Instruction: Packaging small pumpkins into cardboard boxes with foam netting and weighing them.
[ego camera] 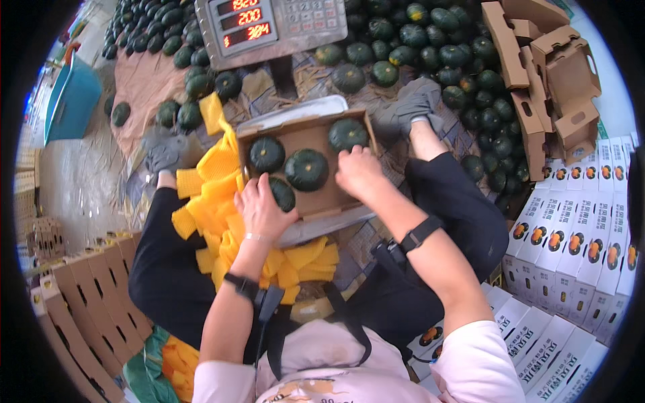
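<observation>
An open cardboard box (330, 201) lies on the metal weighing platform (322, 107) before me, with several dark green squashes in it. My left hand (262, 211) is around the small squash (282, 195) in the near left corner, its fingers by the box's left wall. Fingertips of my right hand (359, 171) meet the near side of the squash (348, 134) in the far right corner; their grip is partly hidden. Another squash (306, 170) sits mid-box, and one more (267, 154) lies at the left.
Yellow foam net sleeves (216, 201) heap against the box's left side. Beyond it stands a scale display (272, 27) with lit digits. Squashes (433, 45) pile up behind. Printed white cartons (569, 237) stand right, brown cartons (95, 297) left, and a blue bin (73, 101) far left.
</observation>
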Tool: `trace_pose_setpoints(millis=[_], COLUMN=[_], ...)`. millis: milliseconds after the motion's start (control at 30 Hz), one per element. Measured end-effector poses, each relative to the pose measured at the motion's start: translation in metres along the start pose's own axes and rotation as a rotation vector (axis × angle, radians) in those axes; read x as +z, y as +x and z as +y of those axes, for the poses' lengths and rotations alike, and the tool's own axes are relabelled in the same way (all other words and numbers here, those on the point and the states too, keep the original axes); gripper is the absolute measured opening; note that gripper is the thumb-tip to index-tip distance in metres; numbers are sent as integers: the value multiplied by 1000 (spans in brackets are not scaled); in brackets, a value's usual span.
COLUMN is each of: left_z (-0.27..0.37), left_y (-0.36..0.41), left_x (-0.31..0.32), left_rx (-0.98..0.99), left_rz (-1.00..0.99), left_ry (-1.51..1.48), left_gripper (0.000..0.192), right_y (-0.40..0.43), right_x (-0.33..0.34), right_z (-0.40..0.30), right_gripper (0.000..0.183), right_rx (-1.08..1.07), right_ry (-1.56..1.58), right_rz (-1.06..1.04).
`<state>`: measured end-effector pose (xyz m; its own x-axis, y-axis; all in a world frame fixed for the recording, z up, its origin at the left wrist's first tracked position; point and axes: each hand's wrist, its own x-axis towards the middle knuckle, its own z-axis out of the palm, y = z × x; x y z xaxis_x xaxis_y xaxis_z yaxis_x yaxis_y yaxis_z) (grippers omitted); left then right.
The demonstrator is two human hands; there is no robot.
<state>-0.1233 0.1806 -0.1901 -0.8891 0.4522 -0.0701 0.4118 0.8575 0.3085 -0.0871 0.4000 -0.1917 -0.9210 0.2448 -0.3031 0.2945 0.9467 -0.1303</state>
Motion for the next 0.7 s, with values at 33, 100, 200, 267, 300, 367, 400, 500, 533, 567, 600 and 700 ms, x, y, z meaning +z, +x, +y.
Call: trace_pose_setpoints(millis=[33, 100, 200, 267, 300, 367, 400, 500, 533, 567, 600, 700], left_z=[3, -1, -39, -71, -80, -99, -108, -115, -119, -122, -131, -138], left_y=[-2, -5, -3, -4, -3, -11, -16, -21, -20, -17, -23, -18], left_x=[-17, -38, -51, -41, -34, -24, -14, 7, 11, 12, 10, 11], left_rx=[19, 32, -215, -324, -354, -409, -365, -512, -547, -588, -582, -601], left_rz=[37, 111, 133, 145, 140, 109, 144, -64, -190, -317, -298, -260], left_ry=[-84, -352, -432, -400, -375, -240, -160, 65, 140, 190, 233, 153], left_gripper=[84, 77, 72, 70, 69, 69, 68, 73, 75, 73, 70, 68], right_y=[-3, 2, 37, 66, 84, 110, 126, 167, 182, 195, 207, 238], right_x=[4, -6, -42, -50, -40, -33, -24, -7, -8, -8, -12, -19], right_z=[-6, 9, 43, 72, 100, 123, 134, 169, 174, 179, 168, 178], right_gripper=[29, 32, 32, 25, 23, 23, 23, 17, 21, 26, 26, 24], right_rx=[12, 35, 195, 311, 305, 335, 339, 355, 334, 315, 338, 472], right_ry=[-24, -14, 360, 435, 424, 366, 366, 255, 264, 273, 231, 52], right_rz=[-4, 50, -17, 147, 218, 158, 169, 194, 168, 143, 241, 410])
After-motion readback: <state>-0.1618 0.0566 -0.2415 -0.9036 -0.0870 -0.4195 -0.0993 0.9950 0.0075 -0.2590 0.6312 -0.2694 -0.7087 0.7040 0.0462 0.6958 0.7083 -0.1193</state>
